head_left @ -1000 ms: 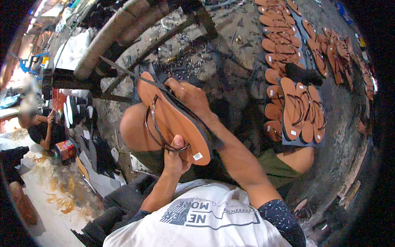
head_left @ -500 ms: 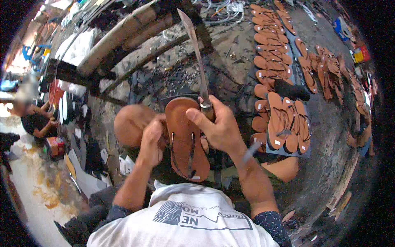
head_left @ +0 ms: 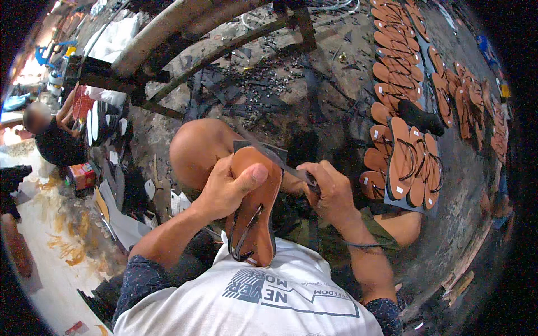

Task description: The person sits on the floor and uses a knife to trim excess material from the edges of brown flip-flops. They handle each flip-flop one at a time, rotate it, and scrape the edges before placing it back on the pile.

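Observation:
A brown flip-flop (head_left: 263, 193) with thin black straps is tilted in front of my chest. My left hand (head_left: 221, 193) is closed round its far part, with the thumb pressed on the brown footbed. A dark sheet of sole material (head_left: 280, 153) juts out past the flip-flop's far end. My right hand (head_left: 330, 193) is closed on the handle of a long knife (head_left: 272, 152). The blade, blurred by motion, slants leftward across the sheet beside the flip-flop's upper right edge. My right fingers partly hide the handle.
Rows of finished brown flip-flops (head_left: 398, 73) lie at the right, with several more on a grey sheet (head_left: 413, 206) nearer my knee. A wooden bench frame (head_left: 185, 33) stands ahead. Dark scraps (head_left: 263, 84) litter the floor. Another person (head_left: 56, 137) sits far left near a red box (head_left: 82, 176).
The knife has swung from pointing up and away to lying across the sole's edge. My left hand now grips the flip-flop's far part; my right hand has come off it and moved right.

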A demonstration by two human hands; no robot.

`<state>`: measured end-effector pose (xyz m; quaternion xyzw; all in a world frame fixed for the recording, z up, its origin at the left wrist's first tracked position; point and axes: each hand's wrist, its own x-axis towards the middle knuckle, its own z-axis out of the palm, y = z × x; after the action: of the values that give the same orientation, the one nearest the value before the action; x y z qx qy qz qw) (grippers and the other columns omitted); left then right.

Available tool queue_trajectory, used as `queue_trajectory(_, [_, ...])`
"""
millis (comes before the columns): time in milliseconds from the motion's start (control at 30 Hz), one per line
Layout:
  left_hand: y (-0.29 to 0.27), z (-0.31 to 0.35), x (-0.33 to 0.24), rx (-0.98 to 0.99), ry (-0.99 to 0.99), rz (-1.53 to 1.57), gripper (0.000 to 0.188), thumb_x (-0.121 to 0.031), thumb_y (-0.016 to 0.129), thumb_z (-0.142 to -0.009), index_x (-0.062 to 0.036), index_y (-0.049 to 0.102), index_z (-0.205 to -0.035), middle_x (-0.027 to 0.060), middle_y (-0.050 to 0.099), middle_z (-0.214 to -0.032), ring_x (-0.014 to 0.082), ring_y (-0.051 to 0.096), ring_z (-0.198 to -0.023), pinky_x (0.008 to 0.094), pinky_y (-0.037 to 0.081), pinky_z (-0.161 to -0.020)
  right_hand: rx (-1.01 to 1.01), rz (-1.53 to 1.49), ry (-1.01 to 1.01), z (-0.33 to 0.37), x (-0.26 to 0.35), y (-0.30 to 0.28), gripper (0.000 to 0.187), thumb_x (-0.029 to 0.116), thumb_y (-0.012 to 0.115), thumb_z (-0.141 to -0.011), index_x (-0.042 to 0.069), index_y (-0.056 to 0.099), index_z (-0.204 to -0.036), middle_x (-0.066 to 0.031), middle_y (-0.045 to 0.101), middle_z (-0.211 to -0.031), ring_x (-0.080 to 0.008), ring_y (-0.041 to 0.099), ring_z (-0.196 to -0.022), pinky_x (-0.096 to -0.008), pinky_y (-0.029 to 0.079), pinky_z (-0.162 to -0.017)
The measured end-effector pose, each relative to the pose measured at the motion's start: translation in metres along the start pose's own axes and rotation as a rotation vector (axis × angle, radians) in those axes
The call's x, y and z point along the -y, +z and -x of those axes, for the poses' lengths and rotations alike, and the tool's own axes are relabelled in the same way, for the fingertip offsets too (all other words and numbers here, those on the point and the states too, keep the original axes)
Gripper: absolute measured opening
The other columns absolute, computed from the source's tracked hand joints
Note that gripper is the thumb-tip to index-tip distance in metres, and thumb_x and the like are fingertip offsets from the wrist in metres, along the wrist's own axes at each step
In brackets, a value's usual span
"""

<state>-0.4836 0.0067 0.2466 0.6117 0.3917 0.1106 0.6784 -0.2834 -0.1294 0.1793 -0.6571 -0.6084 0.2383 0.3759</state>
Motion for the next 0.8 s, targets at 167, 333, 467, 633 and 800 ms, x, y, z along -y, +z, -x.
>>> queue_trajectory(167, [-0.006,0.005,-0.003,0.109,-0.06,0.067,0.049,-0.044,0.072,-0.091,-0.0014,0.063,-0.114,0.0066,0.069,-0.101,0.0144,0.063,-0.092,0.0321,0.053,-0.082,0.256,0.028,-0.053,-0.046,0.03,-0.039,0.029,0.003,0.071,-0.082,0.008,0.06,-0.108,-0.0127,0.061,-0.086,-0.036,0.064,-0.078,-0.0426,0.052,-0.065])
queue_trajectory(333, [-0.007,0.003,0.006,0.244,-0.1,0.146,0.05,-0.043,0.075,-0.089,-0.0014,0.064,-0.114,0.0067,0.069,-0.103,0.0146,0.064,-0.093,0.0322,0.053,-0.083,0.568,-0.035,-0.134,-0.08,0.031,-0.066,0.031,0.008,0.072,-0.08,0.01,0.059,-0.108,-0.0133,0.063,-0.087,-0.0371,0.065,-0.083,-0.0454,0.052,-0.067])
queue_trajectory(467, [-0.006,0.002,-0.008,0.307,-0.163,0.105,0.046,-0.04,0.076,-0.089,-0.0026,0.065,-0.113,0.0067,0.07,-0.103,0.0158,0.065,-0.094,0.0337,0.053,-0.084,0.678,-0.048,-0.235,-0.1,0.028,-0.062,0.036,0.007,0.074,-0.074,0.009,0.057,-0.106,-0.0144,0.064,-0.087,-0.0397,0.065,-0.085,-0.0482,0.051,-0.068])
queue_trajectory(633, [0.001,-0.001,-0.016,0.377,-0.151,-0.014,0.05,-0.043,0.073,-0.09,-0.0024,0.064,-0.117,0.0091,0.069,-0.107,0.0185,0.064,-0.1,0.0358,0.052,-0.089,0.811,-0.035,-0.326,-0.121,0.031,-0.063,0.039,0.005,0.072,-0.07,0.008,0.055,-0.106,-0.0145,0.065,-0.088,-0.0413,0.065,-0.086,-0.0497,0.051,-0.069])
queue_trajectory(800, [-0.007,-0.007,0.008,0.486,-0.113,-0.056,0.074,-0.051,0.065,-0.092,0.003,0.045,-0.139,0.0138,0.061,-0.126,0.0213,0.062,-0.111,0.0351,0.049,-0.097,0.712,-0.214,-0.197,-0.099,0.015,-0.093,0.064,0.007,0.07,-0.073,0.011,0.054,-0.135,-0.0183,0.068,-0.113,-0.0367,0.067,-0.101,-0.0422,0.054,-0.085])
